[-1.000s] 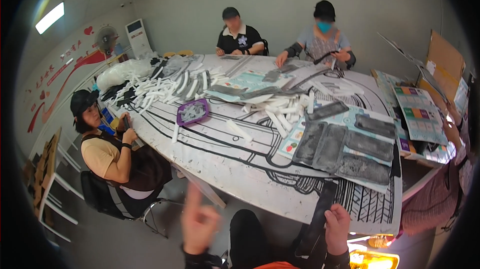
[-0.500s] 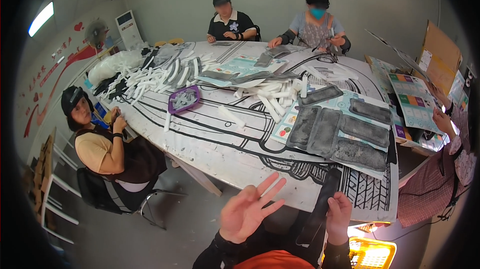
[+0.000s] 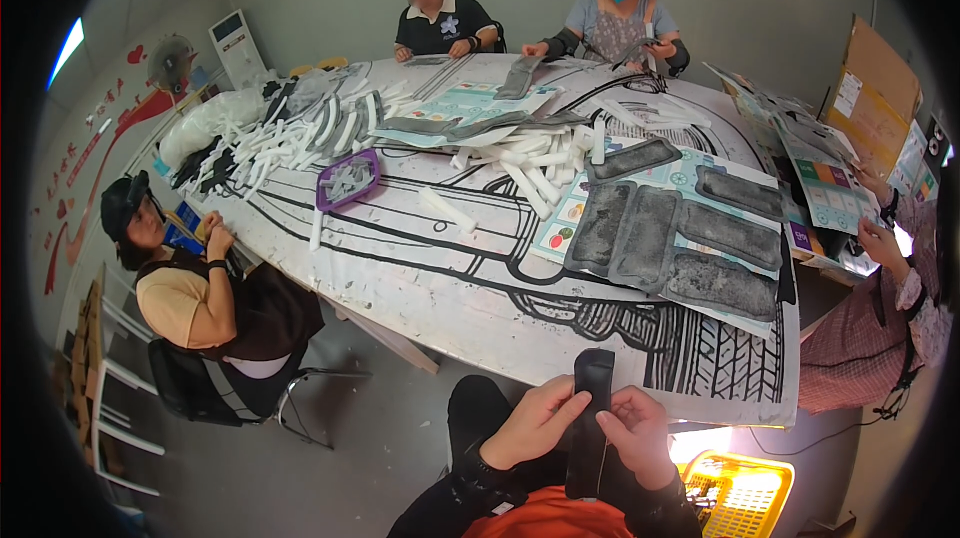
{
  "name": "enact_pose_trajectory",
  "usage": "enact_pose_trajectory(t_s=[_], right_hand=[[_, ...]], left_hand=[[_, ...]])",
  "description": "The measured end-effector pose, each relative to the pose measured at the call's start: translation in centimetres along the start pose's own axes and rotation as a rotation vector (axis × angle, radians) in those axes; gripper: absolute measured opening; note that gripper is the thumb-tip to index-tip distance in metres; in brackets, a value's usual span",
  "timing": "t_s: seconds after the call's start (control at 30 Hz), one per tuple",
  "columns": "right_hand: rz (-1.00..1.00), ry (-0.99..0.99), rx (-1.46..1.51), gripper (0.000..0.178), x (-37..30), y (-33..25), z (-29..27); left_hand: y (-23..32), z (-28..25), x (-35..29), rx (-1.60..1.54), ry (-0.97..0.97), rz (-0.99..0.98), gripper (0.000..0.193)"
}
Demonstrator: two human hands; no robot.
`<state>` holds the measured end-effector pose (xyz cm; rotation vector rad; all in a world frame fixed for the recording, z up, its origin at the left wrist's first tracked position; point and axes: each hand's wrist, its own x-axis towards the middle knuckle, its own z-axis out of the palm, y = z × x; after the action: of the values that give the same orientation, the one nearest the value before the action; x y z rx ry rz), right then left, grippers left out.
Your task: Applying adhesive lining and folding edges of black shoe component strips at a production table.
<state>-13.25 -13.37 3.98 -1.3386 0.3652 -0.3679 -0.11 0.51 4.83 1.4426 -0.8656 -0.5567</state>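
Note:
Both hands hold a long, flat black strip (image 3: 594,378) with a rounded end, in front of my body at the table's near edge. My left hand (image 3: 532,426) is closed on its left side, thumb on the face. On the other side my right hand (image 3: 640,438) grips it, thumb pressing near the middle. The strip stands lengthwise, its lower end over my orange clothing. Beyond my hands, several mottled grey oblong pads (image 3: 722,283) lie on printed sheets (image 3: 555,238) on the table.
White strips (image 3: 525,153) are heaped mid-table and to the left, near a purple tray (image 3: 372,183) of small grey pieces. A yellow basket (image 3: 765,478) stands below the table at my right. Co-workers sit left and across; another's hands (image 3: 880,238) hold printed sheets at right.
My left hand has gone from open and raised to gripping the black strip. The strip has moved left and nearer my body's middle. The view has shifted slightly.

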Motion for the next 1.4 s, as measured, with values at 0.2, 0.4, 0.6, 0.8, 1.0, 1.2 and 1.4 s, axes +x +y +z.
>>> enact_pose_trajectory(t_s=[0.2, 0.4, 0.6, 0.8, 1.0, 1.2, 1.4], right_hand=[[-0.033, 0.036, -0.003, 0.014, -0.1, 0.3, 0.5], [-0.106, 0.092, 0.014, 0.013, -0.2, 0.1, 1.3], [-0.115, 0.109, 0.036, 0.014, -0.3, -0.2, 1.6], [-0.231, 0.163, 0.006, 0.014, 0.0, 1.0, 1.2], [-0.297, 0.225, -0.014, 0.016, 0.0, 1.0, 1.6], [-0.359, 0.262, -0.039, 0.016, 0.1, 1.0, 1.2], [-0.331, 0.277, -0.014, 0.014, -0.2, 0.4, 1.4]], left_hand=[[-1.0, 0.2, -0.2, -0.01, 0.026, -0.098, 0.02], [0.3, 0.7, 0.0, -0.08, 0.07, 0.014, 0.021], [0.0, 0.3, 0.1, 0.026, 0.015, -0.013, 0.021], [0.1, 0.0, 0.1, 0.076, -0.098, 0.069, 0.019], [-0.1, 0.2, 0.4, -0.038, -0.084, 0.106, 0.014], [0.4, 0.1, 0.7, 0.025, -0.198, 0.18, 0.013], [0.3, 0.0, 0.8, 0.019, -0.224, 0.144, 0.015]])
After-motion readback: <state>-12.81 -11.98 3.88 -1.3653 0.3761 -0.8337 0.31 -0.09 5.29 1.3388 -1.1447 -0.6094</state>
